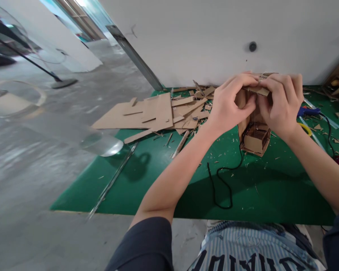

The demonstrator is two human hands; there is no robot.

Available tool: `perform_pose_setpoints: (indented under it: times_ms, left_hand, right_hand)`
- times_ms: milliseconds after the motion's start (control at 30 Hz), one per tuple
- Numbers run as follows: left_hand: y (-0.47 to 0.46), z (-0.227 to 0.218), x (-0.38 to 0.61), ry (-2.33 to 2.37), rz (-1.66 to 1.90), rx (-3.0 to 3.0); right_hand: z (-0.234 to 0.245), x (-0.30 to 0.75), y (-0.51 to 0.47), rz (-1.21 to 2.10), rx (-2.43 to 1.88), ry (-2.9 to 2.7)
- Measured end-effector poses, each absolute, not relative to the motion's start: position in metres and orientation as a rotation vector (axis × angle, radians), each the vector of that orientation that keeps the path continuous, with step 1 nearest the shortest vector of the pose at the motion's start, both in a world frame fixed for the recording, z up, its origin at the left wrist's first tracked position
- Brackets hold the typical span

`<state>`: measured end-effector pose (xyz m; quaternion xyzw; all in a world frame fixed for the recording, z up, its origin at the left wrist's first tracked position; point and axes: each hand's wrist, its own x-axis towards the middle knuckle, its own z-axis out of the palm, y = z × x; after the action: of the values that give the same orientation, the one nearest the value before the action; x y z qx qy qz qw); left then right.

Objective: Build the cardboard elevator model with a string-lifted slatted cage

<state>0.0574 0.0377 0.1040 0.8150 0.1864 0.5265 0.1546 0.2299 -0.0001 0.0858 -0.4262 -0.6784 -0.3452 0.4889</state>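
Note:
A small brown cardboard structure (254,143) stands upright on the green table, with a little open box at its foot. Both my hands grip its top: my left hand (231,99) pinches the left side of the upper cardboard flap, and my right hand (284,96) is closed on the right side. The fingertips nearly meet under the flap, and my fingers hide part of the upper structure. From its left side a black cord (228,169) runs down and curls across the table in front.
Cardboard sheets (147,113) and scraps lie to the left. A clear plastic cup (101,145) and clear rods (113,180) are near the left edge. Right of my hands are a blue-handled tool (309,111) with a black cable and a yellow ring-like handle (306,130). A white wall (203,41) stands behind.

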Motion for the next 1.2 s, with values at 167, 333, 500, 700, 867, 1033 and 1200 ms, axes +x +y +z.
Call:
perform_pose_setpoints:
  times_ms: [167,333,500,700,867,1033,1200]
  left_hand:
    - [0.033,0.105,0.059,0.467,1.545,2.350]
    - [0.039,0.097,0.060,0.462,1.621,2.327]
    - [0.055,0.092,0.056,0.383,1.521,2.210]
    - [0.065,0.083,0.059,0.496,1.564,2.177]
    - [0.060,0.079,0.066,0.540,1.572,2.105]
    - [0.055,0.092,0.061,0.644,1.666,2.080]
    - [0.068,0.096,0.055,0.503,1.714,2.122]
  right_hand:
    - [0.087,0.235,-0.003,-0.753,-1.105,-1.688]
    - [0.090,0.245,-0.003,-0.671,-1.178,-1.708]
    - [0.091,0.254,0.002,-0.668,-1.176,-1.723]
    - [0.093,0.251,0.007,-0.556,-1.049,-1.689]
    - [0.097,0.247,0.005,-0.534,-0.920,-1.716]
    - [0.096,0.242,0.003,-0.378,-1.014,-1.761]
    - [0.091,0.245,0.009,-0.305,-0.937,-1.805]
